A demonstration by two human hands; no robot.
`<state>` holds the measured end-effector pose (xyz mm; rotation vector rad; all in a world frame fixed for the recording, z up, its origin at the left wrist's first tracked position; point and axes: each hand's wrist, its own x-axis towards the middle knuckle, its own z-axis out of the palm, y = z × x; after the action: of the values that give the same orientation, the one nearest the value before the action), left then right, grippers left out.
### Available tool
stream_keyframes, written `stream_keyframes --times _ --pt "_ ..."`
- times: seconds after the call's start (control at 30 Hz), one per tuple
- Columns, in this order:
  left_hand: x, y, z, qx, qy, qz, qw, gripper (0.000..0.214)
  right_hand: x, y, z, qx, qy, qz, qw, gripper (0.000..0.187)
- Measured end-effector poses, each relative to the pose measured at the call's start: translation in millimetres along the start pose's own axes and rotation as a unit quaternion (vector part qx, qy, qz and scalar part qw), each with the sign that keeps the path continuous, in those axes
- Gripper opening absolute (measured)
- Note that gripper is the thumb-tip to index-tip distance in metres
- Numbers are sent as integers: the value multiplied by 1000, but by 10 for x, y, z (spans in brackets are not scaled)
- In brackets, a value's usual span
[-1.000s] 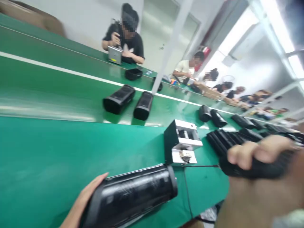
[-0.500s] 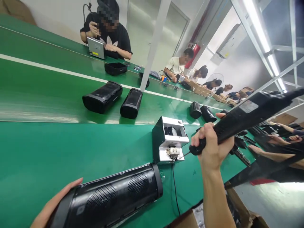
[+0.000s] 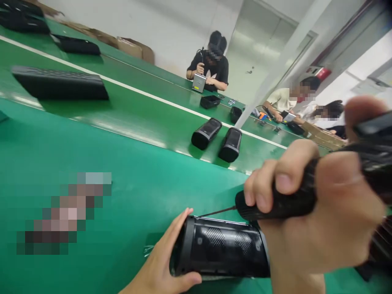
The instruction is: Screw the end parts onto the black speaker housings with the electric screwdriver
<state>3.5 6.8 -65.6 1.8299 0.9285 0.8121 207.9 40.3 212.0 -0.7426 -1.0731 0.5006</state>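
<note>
Assembly hall, long green line under bright light.
Green conveyor belt (image 3: 92,122) with a white stripe runs past a green workbench (image 3: 61,171). White wall (image 3: 147,20) behind, white post (image 3: 275,69) rising from the belt, cardboard boxes (image 3: 134,47) along the wall; seated workers (image 3: 211,65) at the far side.

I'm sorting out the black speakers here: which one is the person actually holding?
The speaker nearest the camera: the left hand cups its end while the right hand aims an electric screwdriver at it. The two speakers on the belt lie untouched.
</note>
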Motion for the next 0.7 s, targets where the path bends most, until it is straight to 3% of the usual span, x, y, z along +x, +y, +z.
stream_keyframes --times 0.07,0.17,0.27,0.43,0.57,0.7 --pt "12 -2 31 -8 2 10 1000 122 -9 114 260 29 -14 34 999 21" --pt "17 34 65 -15 -4 14 1000 123 -34 171 358 -5 -11 55 998 28" --pt "3 44 81 -22 -10 12 1000 127 -37 150 301 -42 22 54 997 20" --pt "-6 34 102 -37 -21 3 999 129 15 156 114 -109 -96 58 988 38" --pt "-3 40 82 -51 -31 -3 998 129 26 190 -9 -113 -105 64 986 43" --pt "-29 36 91 -57 -43 1 997 133 -27 253 37 -89 -110 81 987 45"
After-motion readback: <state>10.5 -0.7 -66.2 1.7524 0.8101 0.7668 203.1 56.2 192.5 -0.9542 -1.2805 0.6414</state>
